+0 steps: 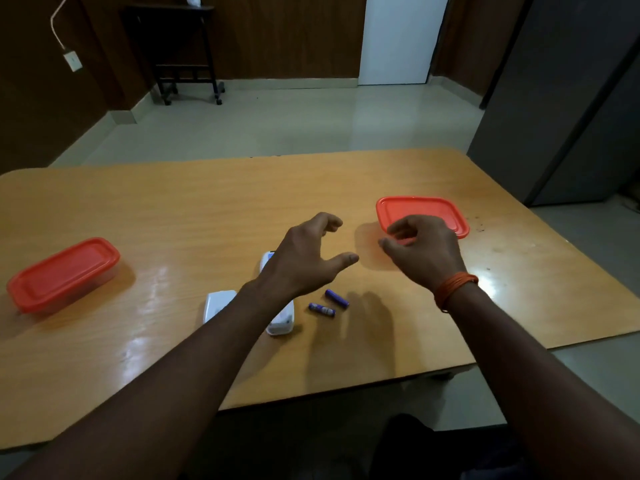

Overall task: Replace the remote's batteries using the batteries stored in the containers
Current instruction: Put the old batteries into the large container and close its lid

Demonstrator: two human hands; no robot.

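Head view: mid-left container and centre-right container both orange-lidded and closed, contents hidden. White remote lies centre frame beside two purple batteries. Left hand and right hand hover loosely curled, empty.

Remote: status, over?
Left hand, right hand empty, above table. Remote flat, white cover beside it, two batteries loose alongside. Left container, right container lidded. Nothing blocking.

An office room: wood-panelled walls, laminate table, grey cabinet.
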